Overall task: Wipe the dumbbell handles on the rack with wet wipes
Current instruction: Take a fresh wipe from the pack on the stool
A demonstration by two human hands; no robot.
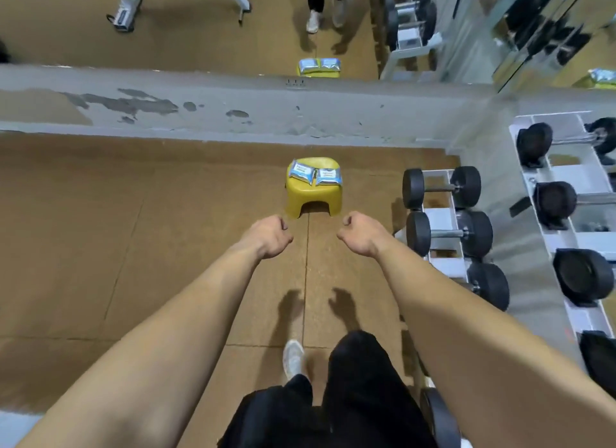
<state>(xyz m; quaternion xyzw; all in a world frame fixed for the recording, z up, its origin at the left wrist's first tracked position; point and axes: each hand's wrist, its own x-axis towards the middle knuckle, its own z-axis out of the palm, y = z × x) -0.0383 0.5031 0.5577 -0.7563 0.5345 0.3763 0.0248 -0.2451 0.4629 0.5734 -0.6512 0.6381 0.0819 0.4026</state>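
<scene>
Wiping not begun, I judge: left hand point(266, 236) and right hand point(361, 232) loosely curled, empty, near yellow stool point(313, 199), wet wipe packs point(315, 175) along its top's far edge, dumbbell handles point(438, 188) on rack point(440, 215) all left.

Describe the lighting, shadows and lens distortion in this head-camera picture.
Head view: overhead light throws shadows of the left hand and right hand onto the floor; the wide lens bows the wall base and dumbbell rack; the mirror repeats the yellow stool and wipe packs.
</scene>
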